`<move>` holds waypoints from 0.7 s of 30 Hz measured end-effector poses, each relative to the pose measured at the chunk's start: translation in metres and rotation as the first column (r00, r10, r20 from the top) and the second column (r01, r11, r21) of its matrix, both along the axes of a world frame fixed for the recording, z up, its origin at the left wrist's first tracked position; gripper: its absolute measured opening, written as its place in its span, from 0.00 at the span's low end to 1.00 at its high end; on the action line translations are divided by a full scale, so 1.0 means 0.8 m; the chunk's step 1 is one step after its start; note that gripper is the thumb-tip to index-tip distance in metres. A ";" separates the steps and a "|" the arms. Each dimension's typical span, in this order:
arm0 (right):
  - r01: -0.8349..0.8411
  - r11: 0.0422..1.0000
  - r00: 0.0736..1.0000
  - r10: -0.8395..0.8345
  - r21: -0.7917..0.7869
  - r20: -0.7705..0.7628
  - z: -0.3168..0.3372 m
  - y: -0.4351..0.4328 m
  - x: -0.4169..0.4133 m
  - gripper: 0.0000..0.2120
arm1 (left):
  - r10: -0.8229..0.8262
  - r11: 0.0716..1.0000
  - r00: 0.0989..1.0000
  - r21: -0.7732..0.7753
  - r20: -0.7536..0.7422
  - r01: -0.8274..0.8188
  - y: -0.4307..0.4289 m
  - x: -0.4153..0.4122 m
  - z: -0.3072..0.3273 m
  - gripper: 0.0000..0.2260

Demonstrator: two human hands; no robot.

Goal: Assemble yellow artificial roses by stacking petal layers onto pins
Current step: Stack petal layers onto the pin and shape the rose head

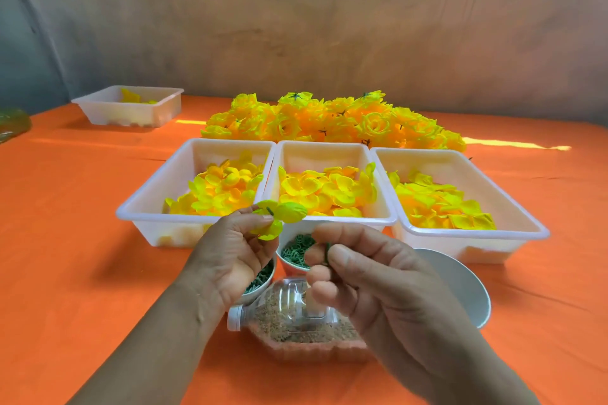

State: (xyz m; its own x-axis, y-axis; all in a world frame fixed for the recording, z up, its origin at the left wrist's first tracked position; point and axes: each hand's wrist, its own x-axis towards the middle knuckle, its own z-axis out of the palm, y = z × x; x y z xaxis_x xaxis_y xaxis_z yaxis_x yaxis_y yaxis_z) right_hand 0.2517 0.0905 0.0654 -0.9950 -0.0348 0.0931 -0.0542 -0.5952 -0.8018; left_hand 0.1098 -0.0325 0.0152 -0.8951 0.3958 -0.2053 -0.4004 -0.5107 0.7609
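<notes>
My left hand (230, 256) pinches a small yellow-green petal layer (279, 215) with a green pin tip showing through its middle, held just in front of the trays. My right hand (358, 276) pinches a small green plastic piece (326, 253) between thumb and forefinger, a short way right of the petal layer. Three white trays hold loose yellow petals: left tray (154, 204), middle tray (329, 149), right tray (513, 207). Behind them lies a heap of finished yellow roses (332, 122).
Two small white cups with green plastic parts (294, 253) (260, 283) stand under my hands. A clear bottle (289, 312) lies on its side with sand-like grains inside. A white bowl (460, 286) sits at right, a fourth tray (131, 105) far left on the orange cloth.
</notes>
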 end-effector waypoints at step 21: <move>0.188 0.974 0.977 -0.172 -0.125 0.126 -0.017 0.040 -0.012 0.10 | 0.126 0.986 0.989 0.097 0.075 -0.133 0.035 0.000 -0.035 0.09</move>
